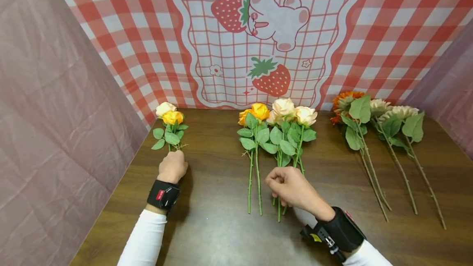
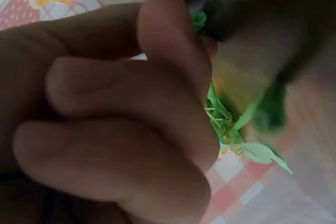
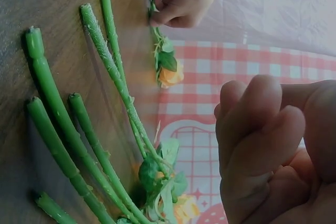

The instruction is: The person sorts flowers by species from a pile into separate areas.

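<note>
At the left of the table, my left hand [image 1: 173, 166] grips a rose by its stem, below the leaves. An orange-yellow rose [image 1: 172, 117] and a peach rose [image 1: 165, 108] lie together just beyond it; which stem is held cannot be told. A cut stem end [image 2: 198, 19] shows at the fingertips in the left wrist view. My right hand [image 1: 293, 188] hovers over the stems of the peach roses [image 1: 283, 108]. Its fingers [image 3: 260, 124] are loosely curled, and nothing shows between them. Green stems [image 3: 58, 98] lie apart from that hand in the right wrist view.
Orange-yellow roses [image 1: 260, 111] lie left of the peach ones. At the right are orange flowers [image 1: 347, 98] and cream flowers [image 1: 402, 112] on long stems. A checked strawberry cloth [image 1: 236, 52] hangs behind the brown table [image 1: 218, 233]; pinkish drapes [image 1: 55, 106] flank it.
</note>
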Available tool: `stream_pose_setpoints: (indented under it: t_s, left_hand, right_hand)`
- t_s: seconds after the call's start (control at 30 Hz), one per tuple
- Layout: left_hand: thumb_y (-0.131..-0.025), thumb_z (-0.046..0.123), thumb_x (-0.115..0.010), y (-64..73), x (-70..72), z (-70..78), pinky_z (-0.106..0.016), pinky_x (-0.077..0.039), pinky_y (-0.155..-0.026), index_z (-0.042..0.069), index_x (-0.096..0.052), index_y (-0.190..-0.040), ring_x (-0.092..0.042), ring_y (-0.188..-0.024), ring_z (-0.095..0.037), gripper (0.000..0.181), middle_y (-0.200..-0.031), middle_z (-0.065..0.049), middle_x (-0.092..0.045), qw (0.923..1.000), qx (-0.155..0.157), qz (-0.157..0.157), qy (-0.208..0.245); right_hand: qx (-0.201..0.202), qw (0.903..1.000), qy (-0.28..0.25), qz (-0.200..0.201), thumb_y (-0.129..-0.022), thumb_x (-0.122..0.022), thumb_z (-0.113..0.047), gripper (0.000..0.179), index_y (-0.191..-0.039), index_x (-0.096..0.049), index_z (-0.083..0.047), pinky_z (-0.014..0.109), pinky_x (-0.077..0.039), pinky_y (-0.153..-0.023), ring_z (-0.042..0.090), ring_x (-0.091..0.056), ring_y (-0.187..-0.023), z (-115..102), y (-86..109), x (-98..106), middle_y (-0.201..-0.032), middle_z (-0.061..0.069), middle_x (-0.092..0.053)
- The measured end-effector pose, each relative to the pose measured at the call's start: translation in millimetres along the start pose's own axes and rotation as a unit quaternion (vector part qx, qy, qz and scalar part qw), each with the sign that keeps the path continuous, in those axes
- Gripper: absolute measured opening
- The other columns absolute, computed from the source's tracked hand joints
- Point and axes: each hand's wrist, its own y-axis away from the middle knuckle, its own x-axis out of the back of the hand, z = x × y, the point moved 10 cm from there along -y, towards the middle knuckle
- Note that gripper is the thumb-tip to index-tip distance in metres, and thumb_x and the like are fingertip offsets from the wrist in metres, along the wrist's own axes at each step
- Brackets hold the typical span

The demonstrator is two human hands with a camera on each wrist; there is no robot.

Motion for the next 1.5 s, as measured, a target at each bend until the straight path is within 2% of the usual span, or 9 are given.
stream_pose_setpoints:
  t_s: [0.13,0.4,0.6,0.8,1.03,1.13,1.23,1.37,1.5]
  left_hand:
    - [-0.086,-0.002,-0.052,-1.0,0.1,4.0,-0.058,-0.054,-0.065,-0.012,-0.068,-0.094,-0.068,-0.084,-0.048,0.02,-0.096,-0.034,-0.067,0.9999,-0.009,0.01,0.002]
    - [-0.082,0.0,-0.056,-2.2,4.1,5.6,-0.054,-0.053,-0.065,-0.011,-0.066,-0.087,-0.068,-0.082,-0.044,0.016,-0.096,-0.033,-0.067,0.9991,-0.005,0.013,0.04]
    - [-0.079,-0.001,-0.056,1.1,19.1,12.4,-0.053,-0.054,-0.061,-0.008,-0.062,-0.072,-0.067,-0.073,-0.043,0.011,-0.084,-0.033,-0.066,0.9959,-0.014,0.058,0.067]
    - [-0.08,-0.002,-0.055,8.3,37.4,23.0,-0.051,-0.053,-0.057,0.001,-0.053,-0.06,-0.065,-0.063,-0.039,0.02,-0.072,-0.027,-0.064,0.9903,-0.033,0.105,0.085]
    - [-0.082,-0.001,-0.054,23.1,58.5,44.1,-0.045,-0.051,-0.052,0.011,-0.044,-0.061,-0.054,-0.053,-0.026,0.026,-0.057,-0.008,-0.051,0.9789,-0.079,0.148,0.117]
    - [-0.084,0.0,-0.055,33.2,67.9,58.9,-0.044,-0.049,-0.051,0.012,-0.042,-0.062,-0.051,-0.053,-0.024,0.028,-0.055,-0.002,-0.044,0.9697,-0.111,0.177,0.128]
    - [-0.085,-0.001,-0.056,46.1,76.5,74.4,-0.043,-0.048,-0.049,0.009,-0.046,-0.066,-0.052,-0.053,-0.023,0.024,-0.056,-0.001,-0.044,0.9572,-0.144,0.215,0.13]
    - [-0.087,-0.001,-0.058,65.8,84.7,95.2,-0.038,-0.047,-0.046,0.003,-0.052,-0.074,-0.055,-0.051,-0.02,0.014,-0.057,-0.004,-0.051,0.9363,-0.189,0.264,0.133]
    - [-0.087,-0.002,-0.061,87.7,85.8,119.4,-0.033,-0.044,-0.044,0.002,-0.054,-0.08,-0.052,-0.049,-0.016,0.011,-0.058,-0.004,-0.054,0.9112,-0.248,0.296,0.144]
  right_hand:
    - [0.003,1.0,0.002,0.003,-0.096,-0.06,-0.011,0.013,-0.095,-0.07,-0.002,0.025,-0.04,-0.036,0.013,-0.05,-0.04,-1,0.3,1,-0.063,0.008,-0.062]
    - [0.003,1.0,0.005,0.001,-0.095,-0.061,-0.01,0.012,-0.094,-0.07,-0.002,0.026,-0.041,-0.035,0.011,-0.049,-0.039,-1,-0.1,-2,-0.063,0.008,-0.062]
    - [0.004,1.0,0.008,-0.003,-0.096,-0.061,-0.011,0.012,-0.094,-0.07,-0.002,0.027,-0.041,-0.035,0.013,-0.05,-0.039,-2,-0.2,-3,-0.063,0.007,-0.062]
    - [0.002,0.9999,0.006,-0.008,-0.096,-0.06,-0.011,0.013,-0.094,-0.07,-0.003,0.026,-0.04,-0.036,0.014,-0.05,-0.04,-1,0.3,-4,-0.063,0.01,-0.062]
    - [0.007,0.9999,0.008,-0.007,-0.096,-0.06,-0.01,0.012,-0.094,-0.07,-0.002,0.026,-0.04,-0.036,0.012,-0.049,-0.039,-3,0.9,-4,-0.063,0.007,-0.062]
    - [0.01,0.9999,0.009,-0.008,-0.096,-0.061,-0.01,0.012,-0.094,-0.07,-0.002,0.025,-0.04,-0.035,0.012,-0.049,-0.039,-3,1.2,-5,-0.062,0.006,-0.061]
    - [0.014,0.9998,0.006,-0.01,-0.096,-0.061,-0.01,0.012,-0.094,-0.07,-0.002,0.025,-0.039,-0.035,0.012,-0.049,-0.04,-4,1.4,-5,-0.062,0.006,-0.061]
    - [0.019,0.9998,0.002,-0.01,-0.096,-0.061,-0.01,0.012,-0.095,-0.07,-0.002,0.025,-0.039,-0.036,0.013,-0.05,-0.04,-5,1.5,-5,-0.063,0.008,-0.061]
    - [0.035,0.9994,-0.007,-0.005,-0.096,-0.062,-0.012,0.012,-0.096,-0.069,-0.002,0.025,-0.04,-0.036,0.016,-0.051,-0.04,-9,2.0,-4,-0.064,0.008,-0.061]
